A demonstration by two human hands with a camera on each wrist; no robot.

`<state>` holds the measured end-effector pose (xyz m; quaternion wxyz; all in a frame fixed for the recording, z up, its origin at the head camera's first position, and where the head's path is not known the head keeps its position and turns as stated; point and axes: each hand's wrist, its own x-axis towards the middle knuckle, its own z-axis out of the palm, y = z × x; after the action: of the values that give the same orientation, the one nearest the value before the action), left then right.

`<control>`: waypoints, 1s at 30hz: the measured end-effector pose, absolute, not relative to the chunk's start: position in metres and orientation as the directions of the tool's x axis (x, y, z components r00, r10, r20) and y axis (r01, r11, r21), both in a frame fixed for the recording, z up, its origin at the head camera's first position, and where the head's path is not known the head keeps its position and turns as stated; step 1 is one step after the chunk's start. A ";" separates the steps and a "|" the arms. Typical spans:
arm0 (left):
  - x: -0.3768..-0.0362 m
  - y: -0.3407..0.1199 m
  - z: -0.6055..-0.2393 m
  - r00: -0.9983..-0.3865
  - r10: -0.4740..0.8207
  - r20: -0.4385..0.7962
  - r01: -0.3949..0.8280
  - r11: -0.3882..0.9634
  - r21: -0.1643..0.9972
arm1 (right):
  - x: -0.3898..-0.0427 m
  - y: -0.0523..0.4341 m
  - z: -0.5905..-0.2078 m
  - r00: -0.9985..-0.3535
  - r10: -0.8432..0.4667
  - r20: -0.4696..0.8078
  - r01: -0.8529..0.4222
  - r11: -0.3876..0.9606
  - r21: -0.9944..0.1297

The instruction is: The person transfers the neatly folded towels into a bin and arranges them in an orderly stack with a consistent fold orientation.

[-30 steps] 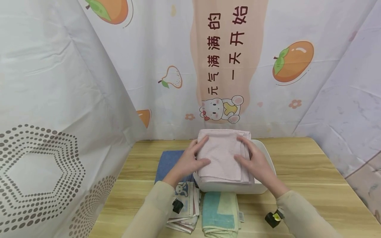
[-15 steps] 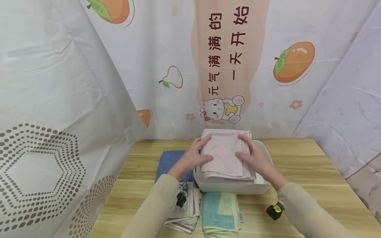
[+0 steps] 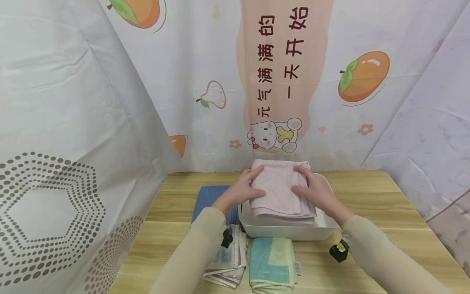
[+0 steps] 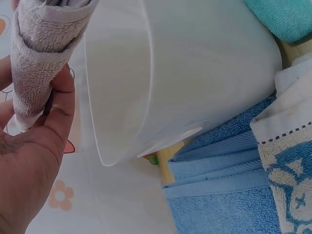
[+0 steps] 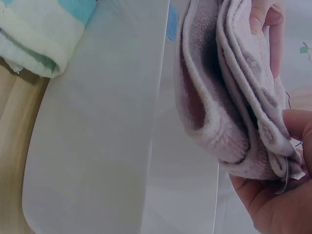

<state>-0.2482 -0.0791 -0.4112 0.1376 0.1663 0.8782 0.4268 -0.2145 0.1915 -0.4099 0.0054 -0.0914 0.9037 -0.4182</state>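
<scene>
A folded pale pink towel (image 3: 277, 188) is held up over the white plastic bin (image 3: 290, 232). My left hand (image 3: 241, 189) grips its left edge, thumb on top and fingers round the side. The right hand (image 3: 320, 194) pinches the opposite edge. In the left wrist view the end of the towel (image 4: 41, 58) shows rolled layers between thumb and fingers, apart from the bin wall (image 4: 209, 63). Several stacked folds of the towel (image 5: 234, 97) show in the right wrist view, with a small tag near the thumb. Much of the bin's inside is hidden beneath the towel.
Left of the bin lies a folded blue towel (image 3: 207, 199). In front are a white towel with a blue animal print (image 3: 229, 261) and a teal and yellow towel (image 3: 271, 261), both folded. A printed curtain (image 3: 205, 122) hangs behind the wooden table (image 3: 367, 196).
The pink towel's left side has shifted right and its front edge has risen slightly, baring more of the bin's inside. My left hand has moved right with it; both hands keep their hold.
</scene>
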 end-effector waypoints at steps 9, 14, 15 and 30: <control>-0.256 -0.075 -0.413 -0.888 0.439 -0.133 0.191 0.618 0.762 | -0.221 0.193 -0.413 -0.980 -0.194 0.047 -0.169 0.683 -0.711; -0.258 -0.072 -0.414 -0.881 0.443 -0.164 0.180 0.635 0.751 | -0.224 0.193 -0.414 -0.976 -0.217 0.022 -0.169 0.687 -0.707; -0.258 -0.071 -0.415 -0.879 0.446 -0.170 0.179 0.639 0.748 | -0.225 0.193 -0.414 -0.975 -0.222 0.014 -0.167 0.690 -0.704; -0.263 -0.058 -0.421 -0.855 0.464 -0.231 0.205 0.712 0.672 | -0.235 0.190 -0.414 -0.946 -0.277 -0.168 -0.088 0.719 -0.689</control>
<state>-0.2633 -0.0583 -0.4207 0.1952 0.1849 0.9043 0.3315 -0.2354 0.1901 -0.4144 0.1308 -0.0996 0.9179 -0.3611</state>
